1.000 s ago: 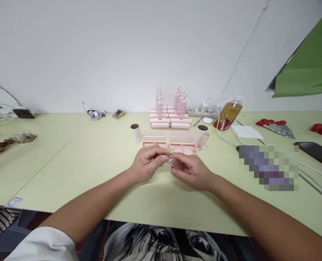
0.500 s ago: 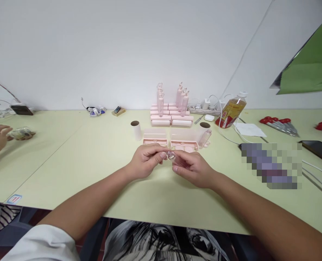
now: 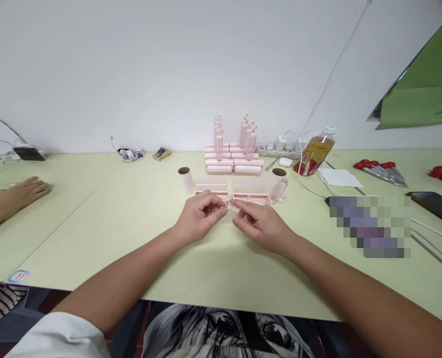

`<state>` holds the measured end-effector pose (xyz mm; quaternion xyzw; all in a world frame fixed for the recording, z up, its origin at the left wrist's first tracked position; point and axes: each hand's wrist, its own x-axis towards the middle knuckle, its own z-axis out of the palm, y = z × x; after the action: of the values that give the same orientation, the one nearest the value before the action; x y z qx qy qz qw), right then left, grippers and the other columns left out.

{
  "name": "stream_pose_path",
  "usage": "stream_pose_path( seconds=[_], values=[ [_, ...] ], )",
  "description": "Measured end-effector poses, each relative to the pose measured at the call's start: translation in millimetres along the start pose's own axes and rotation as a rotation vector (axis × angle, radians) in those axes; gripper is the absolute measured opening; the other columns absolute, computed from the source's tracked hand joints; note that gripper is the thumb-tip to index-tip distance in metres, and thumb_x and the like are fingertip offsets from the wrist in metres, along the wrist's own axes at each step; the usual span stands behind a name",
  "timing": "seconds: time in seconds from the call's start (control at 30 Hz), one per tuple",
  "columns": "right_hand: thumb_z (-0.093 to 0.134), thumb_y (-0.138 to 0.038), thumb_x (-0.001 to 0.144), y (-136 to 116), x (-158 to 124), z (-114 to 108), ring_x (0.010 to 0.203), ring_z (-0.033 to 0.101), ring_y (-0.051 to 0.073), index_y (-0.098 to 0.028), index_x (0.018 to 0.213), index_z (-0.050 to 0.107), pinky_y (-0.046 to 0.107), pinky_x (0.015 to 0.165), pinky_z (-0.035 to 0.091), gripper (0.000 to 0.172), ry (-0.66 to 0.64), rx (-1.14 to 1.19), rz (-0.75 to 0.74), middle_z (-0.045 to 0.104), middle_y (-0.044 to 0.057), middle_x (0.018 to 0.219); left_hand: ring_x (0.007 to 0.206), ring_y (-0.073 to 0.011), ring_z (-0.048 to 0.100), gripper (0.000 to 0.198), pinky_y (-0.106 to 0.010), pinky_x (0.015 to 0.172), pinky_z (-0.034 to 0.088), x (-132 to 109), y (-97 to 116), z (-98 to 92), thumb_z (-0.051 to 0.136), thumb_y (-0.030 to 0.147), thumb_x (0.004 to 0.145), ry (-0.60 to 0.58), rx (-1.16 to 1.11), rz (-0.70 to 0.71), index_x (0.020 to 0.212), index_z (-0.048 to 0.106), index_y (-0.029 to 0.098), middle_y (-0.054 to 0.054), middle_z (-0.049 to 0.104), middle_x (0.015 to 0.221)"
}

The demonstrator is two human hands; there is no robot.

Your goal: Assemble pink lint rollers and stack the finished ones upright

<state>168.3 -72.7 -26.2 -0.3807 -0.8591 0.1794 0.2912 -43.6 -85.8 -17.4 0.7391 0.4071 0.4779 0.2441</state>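
Observation:
My left hand (image 3: 198, 217) and my right hand (image 3: 260, 224) meet over the pale green table (image 3: 131, 233), fingers pinched on the two ends of a small clear tube (image 3: 234, 209). Just beyond them lie two open pink cases (image 3: 231, 192) with a clear pink bottle (image 3: 279, 190) lying at their right end. A cardboard roll (image 3: 185, 179) stands upright to the left of the cases.
Stacked pink boxes with upright pink bottles (image 3: 234, 154) stand at the back. A tilted drink bottle (image 3: 313, 151), power strip (image 3: 280, 150), red-handled tools (image 3: 382, 170) and a phone (image 3: 435, 205) lie at the right. Another person's hand (image 3: 19, 194) rests at the far left.
My hands moved slightly up and away with the tube held between them. The other person's hand at the left came forward onto the table, covering the bag there.

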Motion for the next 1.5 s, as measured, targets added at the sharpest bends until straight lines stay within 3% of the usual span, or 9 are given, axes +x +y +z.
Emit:
stream_pose_path(
  seconds=[0.17, 0.43, 0.73, 0.93, 1.27, 1.37, 1.5],
  values=[
    [0.052, -0.025, 0.088, -0.5, -0.5, 1.9, 0.065, 0.058, 0.015, -0.018, 0.135, 0.052, 0.029, 0.063, 0.047, 0.047, -0.002, 0.025, -0.038, 0.069, 0.008, 0.098, 0.066, -0.0108, 0.055, 0.023, -0.023, 0.058, 0.045, 0.3, -8.1, 1.3, 0.069, 0.033, 0.080, 0.033, -0.075, -0.097, 0.095, 0.061, 0.018, -0.001, 0.061, 0.079],
    [0.052, -0.027, 0.090, 2.0, 0.4, 1.9, 0.068, 0.058, 0.015, -0.018, 0.135, 0.052, 0.030, 0.065, 0.048, 0.046, -0.024, 0.065, -0.046, 0.067, 0.009, 0.098, 0.073, -0.0128, 0.059, 0.019, -0.027, 0.067, 0.050, 1.9, -10.4, 0.0, 0.066, 0.033, 0.082, -0.046, -0.169, -0.148, 0.087, 0.058, 0.017, -0.003, 0.062, 0.084],
    [0.055, -0.026, 0.087, 2.1, 0.8, 1.4, 0.064, 0.054, 0.014, -0.016, 0.128, 0.058, 0.029, 0.063, 0.046, 0.042, -0.009, 0.105, -0.012, 0.067, 0.007, 0.093, 0.065, -0.0092, 0.052, 0.019, -0.021, 0.057, 0.045, 2.9, -13.5, -3.1, 0.065, 0.033, 0.084, -0.048, -0.214, -0.142, 0.083, 0.056, 0.016, 0.000, 0.056, 0.074],
    [0.054, -0.029, 0.089, 1.7, 1.8, -1.0, 0.074, 0.058, 0.017, -0.014, 0.127, 0.059, 0.030, 0.068, 0.047, 0.040, 0.012, 0.104, -0.054, 0.066, 0.008, 0.094, 0.064, -0.0106, 0.059, 0.032, -0.022, 0.051, 0.050, 4.0, -12.5, -3.8, 0.065, 0.038, 0.084, -0.093, -0.448, -0.228, 0.108, 0.062, 0.016, -0.003, 0.062, 0.082],
    [0.056, -0.025, 0.089, 7.6, 1.0, 1.1, 0.068, 0.056, 0.015, -0.017, 0.128, 0.059, 0.031, 0.067, 0.049, 0.040, 0.047, 0.129, -0.088, 0.065, 0.008, 0.094, 0.062, -0.0112, 0.063, 0.027, -0.022, 0.051, 0.052, 6.4, -16.2, -7.7, 0.064, 0.035, 0.085, -0.107, -0.463, -0.251, 0.101, 0.072, 0.015, -0.004, 0.067, 0.078],
    [0.056, -0.024, 0.089, 8.8, 0.7, 1.2, 0.067, 0.055, 0.014, -0.018, 0.127, 0.060, 0.030, 0.065, 0.048, 0.039, 0.057, 0.145, -0.124, 0.064, 0.007, 0.092, 0.060, -0.0117, 0.064, 0.026, -0.023, 0.049, 0.053, 8.8, -13.7, -9.4, 0.069, 0.034, 0.080, -0.134, -0.574, -0.333, 0.095, 0.072, 0.013, -0.004, 0.067, 0.074],
    [0.056, -0.023, 0.089, 9.5, 0.5, -0.7, 0.068, 0.055, 0.014, -0.022, 0.127, 0.061, 0.028, 0.062, 0.046, 0.038, 0.054, 0.153, -0.196, 0.062, 0.005, 0.088, 0.055, -0.0135, 0.065, 0.027, -0.022, 0.043, 0.052, 12.1, -6.5, -15.6, 0.077, 0.032, 0.071, -0.252, -0.716, -0.505, 0.086, 0.069, 0.011, -0.003, 0.065, 0.070]
  ],
)
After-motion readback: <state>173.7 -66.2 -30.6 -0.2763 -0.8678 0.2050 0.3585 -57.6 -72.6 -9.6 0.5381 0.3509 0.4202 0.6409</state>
